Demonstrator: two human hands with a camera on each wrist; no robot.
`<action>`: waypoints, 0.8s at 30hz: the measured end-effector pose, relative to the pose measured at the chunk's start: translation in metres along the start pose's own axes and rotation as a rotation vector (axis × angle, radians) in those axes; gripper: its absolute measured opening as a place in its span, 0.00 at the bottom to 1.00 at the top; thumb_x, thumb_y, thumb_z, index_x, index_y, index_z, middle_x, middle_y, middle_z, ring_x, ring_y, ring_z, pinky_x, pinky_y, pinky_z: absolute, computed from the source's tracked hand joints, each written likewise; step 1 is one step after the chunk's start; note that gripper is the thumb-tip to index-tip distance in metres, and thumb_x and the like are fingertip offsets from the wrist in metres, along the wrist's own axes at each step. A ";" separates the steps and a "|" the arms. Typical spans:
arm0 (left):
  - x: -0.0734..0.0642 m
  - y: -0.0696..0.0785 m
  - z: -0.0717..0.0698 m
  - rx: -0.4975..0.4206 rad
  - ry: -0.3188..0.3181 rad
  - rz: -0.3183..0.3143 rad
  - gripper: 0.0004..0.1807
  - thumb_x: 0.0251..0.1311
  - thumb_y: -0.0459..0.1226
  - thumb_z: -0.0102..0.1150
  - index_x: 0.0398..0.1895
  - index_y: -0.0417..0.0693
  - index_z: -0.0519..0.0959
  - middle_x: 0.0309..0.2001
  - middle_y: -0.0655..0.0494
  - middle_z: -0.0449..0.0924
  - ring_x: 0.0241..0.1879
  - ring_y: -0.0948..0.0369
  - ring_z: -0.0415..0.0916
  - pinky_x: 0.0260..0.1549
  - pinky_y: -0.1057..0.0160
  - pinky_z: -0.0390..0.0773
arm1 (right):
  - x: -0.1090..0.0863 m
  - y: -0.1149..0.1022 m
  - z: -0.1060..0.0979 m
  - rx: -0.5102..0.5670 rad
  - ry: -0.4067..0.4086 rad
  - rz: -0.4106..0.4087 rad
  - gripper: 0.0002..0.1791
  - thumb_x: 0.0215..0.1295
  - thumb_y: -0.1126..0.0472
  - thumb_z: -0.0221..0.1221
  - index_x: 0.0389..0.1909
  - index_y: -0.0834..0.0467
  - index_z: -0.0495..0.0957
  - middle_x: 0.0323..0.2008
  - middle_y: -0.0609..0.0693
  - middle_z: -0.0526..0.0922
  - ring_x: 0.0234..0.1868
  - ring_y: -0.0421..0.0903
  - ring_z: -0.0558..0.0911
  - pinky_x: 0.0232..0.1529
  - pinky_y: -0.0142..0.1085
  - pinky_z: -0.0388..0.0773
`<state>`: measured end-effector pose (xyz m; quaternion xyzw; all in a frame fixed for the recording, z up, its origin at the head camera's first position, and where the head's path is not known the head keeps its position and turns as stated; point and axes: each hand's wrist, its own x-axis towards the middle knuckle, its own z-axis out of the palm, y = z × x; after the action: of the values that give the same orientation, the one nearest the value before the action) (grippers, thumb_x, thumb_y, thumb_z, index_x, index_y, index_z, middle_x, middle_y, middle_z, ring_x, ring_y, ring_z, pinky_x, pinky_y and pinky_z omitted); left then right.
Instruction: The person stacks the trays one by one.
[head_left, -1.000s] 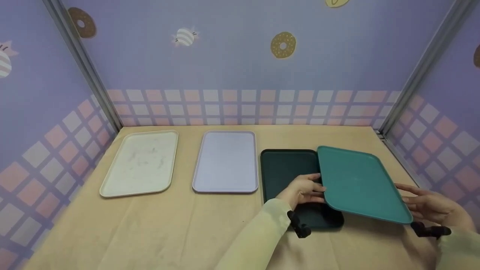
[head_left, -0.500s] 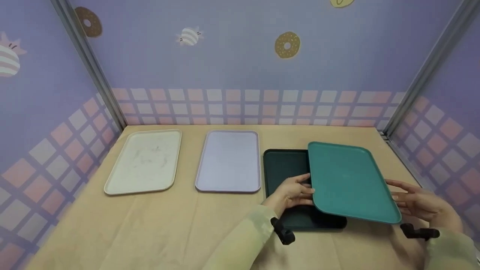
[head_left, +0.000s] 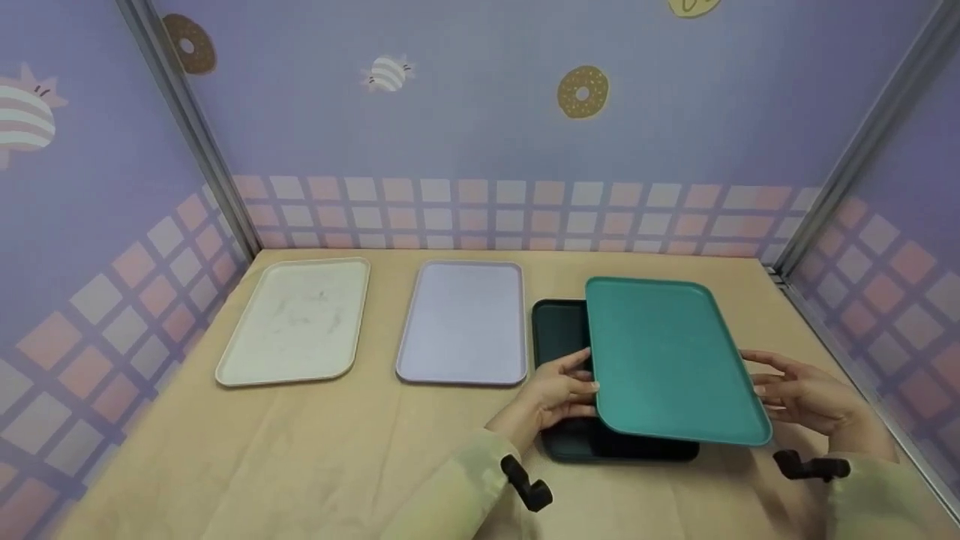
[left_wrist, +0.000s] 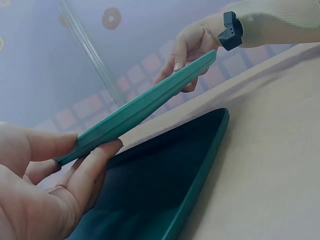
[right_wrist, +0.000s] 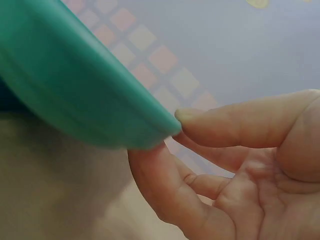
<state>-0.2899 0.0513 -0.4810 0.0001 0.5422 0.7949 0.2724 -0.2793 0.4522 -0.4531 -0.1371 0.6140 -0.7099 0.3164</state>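
A teal rectangular tray [head_left: 675, 360] is held up between both hands, above a dark green tray [head_left: 559, 330] that lies on the table. My left hand [head_left: 553, 394] pinches its left edge, thumb on top and fingers beneath, as the left wrist view of the teal tray [left_wrist: 135, 110] shows. On the opposite edge my right hand [head_left: 806, 394] holds it between thumb and fingers; the right wrist view has the thumb [right_wrist: 240, 122] at the rim. Much of the dark tray is hidden under the teal one.
A lavender tray [head_left: 463, 322] lies left of the dark one, and a white tray [head_left: 296, 322] with grey smudges lies farther left. The cloth-covered table [head_left: 315, 457] meets patterned walls [head_left: 480, 112] at the back and both sides.
The teal tray has moved left with both hands holding it, and now covers more of the dark green tray. The whole head view has shifted slightly; the other trays stay put.
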 end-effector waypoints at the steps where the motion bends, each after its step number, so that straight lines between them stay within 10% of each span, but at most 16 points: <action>1: -0.002 0.000 -0.002 0.003 0.003 0.004 0.42 0.64 0.20 0.59 0.79 0.52 0.63 0.53 0.47 0.75 0.38 0.59 0.83 0.45 0.50 0.89 | 0.002 0.000 0.002 -0.009 0.004 -0.003 0.33 0.78 0.76 0.42 0.68 0.36 0.69 0.59 0.46 0.85 0.57 0.45 0.86 0.56 0.41 0.85; 24: -0.039 0.000 -0.046 0.046 0.068 0.037 0.42 0.62 0.19 0.60 0.80 0.49 0.62 0.49 0.49 0.74 0.35 0.61 0.79 0.38 0.56 0.90 | 0.042 0.011 0.044 -0.038 0.034 -0.044 0.31 0.75 0.77 0.48 0.69 0.44 0.65 0.55 0.49 0.86 0.54 0.45 0.87 0.55 0.39 0.86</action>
<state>-0.2703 -0.0049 -0.4882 -0.0106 0.5693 0.7866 0.2388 -0.2830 0.3913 -0.4632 -0.1447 0.6296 -0.7071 0.2875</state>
